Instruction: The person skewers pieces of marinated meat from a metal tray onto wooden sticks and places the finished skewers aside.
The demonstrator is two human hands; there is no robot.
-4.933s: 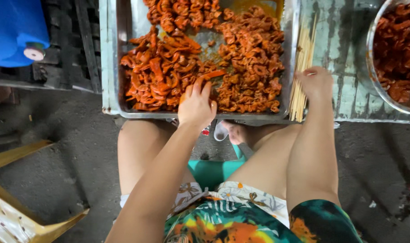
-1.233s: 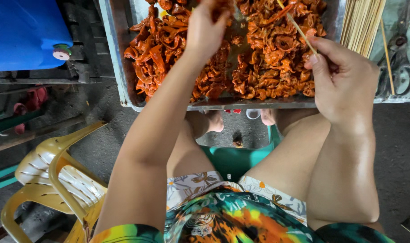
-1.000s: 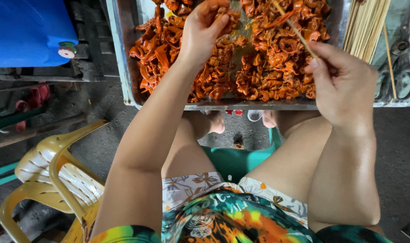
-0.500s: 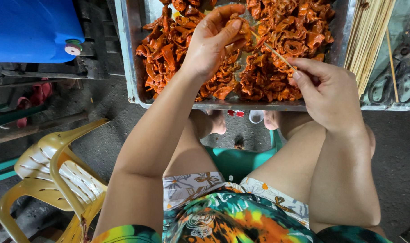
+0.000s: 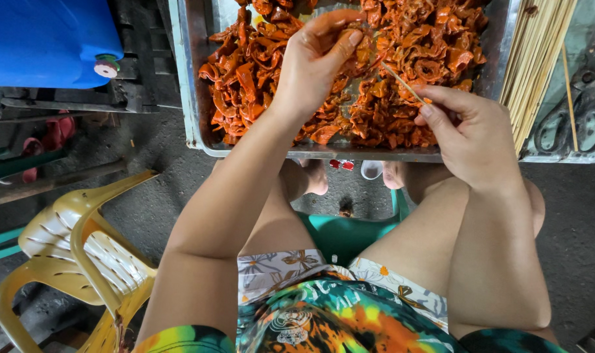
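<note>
Pinching a piece of orange meat (image 5: 361, 47) between thumb and fingers, the left hand (image 5: 314, 62) meets the thin wooden skewer (image 5: 402, 82) gripped in the closed right hand (image 5: 471, 134), both above the metal tray (image 5: 191, 98).

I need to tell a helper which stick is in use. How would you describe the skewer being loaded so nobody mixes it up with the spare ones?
Start at the metal tray of orange-red meat. Over its right half, the right hand pinches one thin bamboo skewer, its tip pointing up-left at the meat held by the left hand. Unlike the bundle of skewers lying right of the tray, it is single, raised and slanted.
</note>
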